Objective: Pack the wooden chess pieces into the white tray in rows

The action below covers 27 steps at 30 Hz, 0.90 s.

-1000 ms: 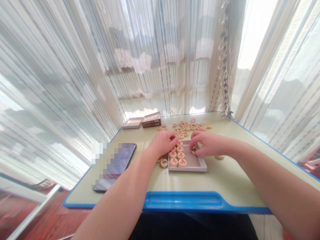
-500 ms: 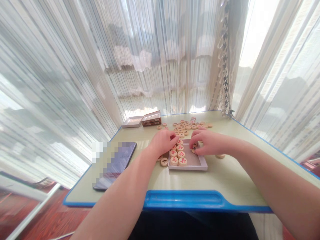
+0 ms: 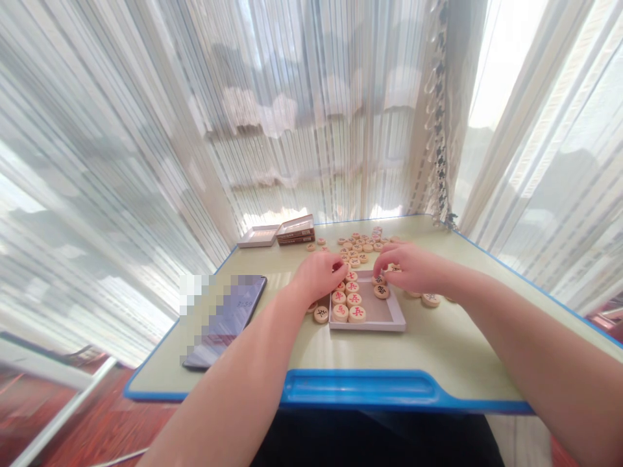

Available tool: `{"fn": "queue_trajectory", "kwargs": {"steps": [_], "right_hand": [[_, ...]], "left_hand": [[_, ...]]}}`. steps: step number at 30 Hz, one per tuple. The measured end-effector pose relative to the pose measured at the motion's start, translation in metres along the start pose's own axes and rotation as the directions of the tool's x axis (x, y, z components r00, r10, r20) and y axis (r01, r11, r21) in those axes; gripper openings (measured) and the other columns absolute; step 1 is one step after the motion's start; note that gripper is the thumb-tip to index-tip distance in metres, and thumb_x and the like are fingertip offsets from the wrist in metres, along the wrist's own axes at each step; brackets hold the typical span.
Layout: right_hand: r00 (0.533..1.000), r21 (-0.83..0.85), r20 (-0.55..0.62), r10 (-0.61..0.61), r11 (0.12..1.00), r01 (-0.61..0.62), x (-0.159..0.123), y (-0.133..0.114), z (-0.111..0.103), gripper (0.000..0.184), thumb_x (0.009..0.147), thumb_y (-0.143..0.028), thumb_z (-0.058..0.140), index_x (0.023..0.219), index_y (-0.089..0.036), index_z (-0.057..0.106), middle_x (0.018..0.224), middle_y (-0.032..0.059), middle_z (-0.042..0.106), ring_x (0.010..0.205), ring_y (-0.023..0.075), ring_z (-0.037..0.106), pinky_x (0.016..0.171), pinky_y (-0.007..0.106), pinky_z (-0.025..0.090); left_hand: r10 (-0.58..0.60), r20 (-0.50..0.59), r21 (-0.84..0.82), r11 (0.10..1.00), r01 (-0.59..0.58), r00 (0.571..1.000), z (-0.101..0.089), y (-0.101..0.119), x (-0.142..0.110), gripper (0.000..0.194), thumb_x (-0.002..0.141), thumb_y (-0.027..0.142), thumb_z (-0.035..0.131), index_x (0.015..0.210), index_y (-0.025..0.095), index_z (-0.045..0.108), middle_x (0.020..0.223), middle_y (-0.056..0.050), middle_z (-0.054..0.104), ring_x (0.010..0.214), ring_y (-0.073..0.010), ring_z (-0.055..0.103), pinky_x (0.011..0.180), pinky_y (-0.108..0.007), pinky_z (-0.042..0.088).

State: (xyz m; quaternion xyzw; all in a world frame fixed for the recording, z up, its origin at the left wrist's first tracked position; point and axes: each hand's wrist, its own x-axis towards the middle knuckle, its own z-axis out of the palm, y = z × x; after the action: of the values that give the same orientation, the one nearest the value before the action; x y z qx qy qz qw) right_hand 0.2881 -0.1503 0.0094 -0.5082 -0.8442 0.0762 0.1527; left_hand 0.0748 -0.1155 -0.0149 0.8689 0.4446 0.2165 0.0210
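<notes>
A shallow white cardboard box (image 3: 403, 322) lies in front of me, with red-lettered xiangqi pieces (image 3: 357, 314) in two columns along its left side. My left hand (image 3: 321, 275) rests at the box's far left corner with curled fingers. What they hold, if anything, is hidden. Over the box's right side, the thumb and fingertips of my right hand (image 3: 406, 266) close around a black-lettered xiangqi piece (image 3: 378, 280). Just nearer to me, another black-lettered piece (image 3: 381, 292) lies in the box.
More pieces cluster at the back of the table (image 3: 272, 383). A few lie right of the box, including one dark-lettered piece (image 3: 431, 299), and another loose piece (image 3: 320, 315) lies left. A phone (image 3: 226, 321), an open box (image 3: 257, 237) and stacked boxes (image 3: 296, 229) stand leftward.
My right hand has shifted slightly right and away from me, uncovering the nearer black-lettered piece and pieces right of the box. My left hand stays in place.
</notes>
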Motion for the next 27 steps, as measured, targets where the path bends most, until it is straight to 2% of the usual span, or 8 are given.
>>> {"fn": "queue_trajectory", "kwargs": {"steps": [4,7,12,15,18,20,24,27], "right_hand": [[1.0,-0.015,-0.006,0.002,1.0,-0.002,0.002,0.003,0.003,0.024,0.069,-0.019,0.046,0.075,-0.028,0.068,0.086,0.0025,0.064,0.087,0.0217,0.056,0.078,0.034,0.044],[0.992,-0.075,-0.106,0.064,0.995,-0.072,0.004,0.01,0.004,0.026,0.069,-0.016,0.046,0.078,-0.026,0.068,0.093,0.0034,0.063,0.094,0.0234,0.053,0.082,0.034,0.043],[0.914,-0.208,-0.269,0.303,0.909,-0.362,0.008,0.038,0.006,0.043,0.065,-0.011,0.047,0.1,-0.026,0.067,0.106,0.0067,0.061,0.099,0.0279,0.05,0.083,0.038,0.042],[0.875,-0.233,-0.301,0.378,0.861,-0.452,0.009,0.053,0.009,0.048,0.067,-0.009,0.046,0.109,-0.024,0.063,0.11,0.0092,0.061,0.098,0.0267,0.053,0.084,0.038,0.041],[0.846,-0.184,-0.292,0.446,0.842,-0.507,0.01,0.059,0.013,0.047,0.071,-0.011,0.044,0.112,-0.023,0.062,0.11,0.0088,0.062,0.098,0.0257,0.055,0.083,0.036,0.043],[0.859,-0.165,-0.276,0.432,0.859,-0.485,0.011,0.059,0.015,0.043,0.074,-0.014,0.043,0.11,-0.024,0.064,0.11,0.0076,0.063,0.099,0.0252,0.056,0.084,0.035,0.043],[0.92,-0.168,-0.277,0.279,0.928,-0.332,0.014,0.054,0.019,0.035,0.08,-0.022,0.04,0.103,-0.023,0.067,0.113,0.0048,0.063,0.104,0.0239,0.054,0.094,0.036,0.037],[0.944,-0.143,-0.265,0.197,0.96,-0.241,0.015,0.049,0.021,0.037,0.082,-0.03,0.041,0.11,-0.021,0.064,0.119,0.0044,0.06,0.112,0.0244,0.049,0.1,0.037,0.034]], "left_hand": [[-0.003,-0.011,0.005,1.0,0.003,1.0,-0.001,0.001,0.001,0.028,0.081,0.033,0.043,0.07,0.018,0.065,0.069,-0.002,0.066,0.064,-0.0139,0.056,0.059,-0.024,0.039],[0.012,-0.05,0.009,1.0,-0.012,0.999,-0.001,0.0,0.002,0.027,0.08,0.03,0.044,0.071,0.019,0.066,0.073,-0.003,0.067,0.068,-0.0144,0.058,0.063,-0.024,0.041],[-0.027,-0.173,0.017,0.999,0.031,0.985,0.002,-0.007,0.004,0.026,0.081,0.027,0.043,0.077,0.019,0.067,0.079,-0.004,0.068,0.076,-0.0165,0.06,0.071,-0.026,0.044],[-0.055,-0.236,0.009,0.998,0.059,0.97,0.001,-0.01,0.005,0.026,0.081,0.026,0.043,0.078,0.019,0.068,0.082,-0.004,0.069,0.08,-0.0179,0.061,0.075,-0.027,0.044],[-0.064,-0.268,-0.003,0.998,0.065,0.961,-0.001,-0.01,0.005,0.026,0.08,0.024,0.043,0.079,0.02,0.069,0.084,-0.004,0.07,0.084,-0.0182,0.061,0.079,-0.027,0.044],[-0.072,-0.26,-0.003,0.997,0.074,0.963,-0.001,-0.01,0.005,0.026,0.08,0.025,0.043,0.079,0.02,0.069,0.084,-0.004,0.07,0.084,-0.0181,0.061,0.079,-0.027,0.044],[-0.106,-0.233,0.003,0.994,0.109,0.967,-0.001,-0.01,0.005,0.027,0.081,0.026,0.042,0.082,0.02,0.069,0.086,-0.004,0.07,0.085,-0.018,0.061,0.08,-0.027,0.045],[-0.142,-0.24,-0.01,0.989,0.144,0.96,-0.001,-0.012,0.006,0.028,0.08,0.024,0.042,0.084,0.02,0.069,0.089,-0.004,0.07,0.089,-0.0184,0.061,0.084,-0.027,0.044]]}}
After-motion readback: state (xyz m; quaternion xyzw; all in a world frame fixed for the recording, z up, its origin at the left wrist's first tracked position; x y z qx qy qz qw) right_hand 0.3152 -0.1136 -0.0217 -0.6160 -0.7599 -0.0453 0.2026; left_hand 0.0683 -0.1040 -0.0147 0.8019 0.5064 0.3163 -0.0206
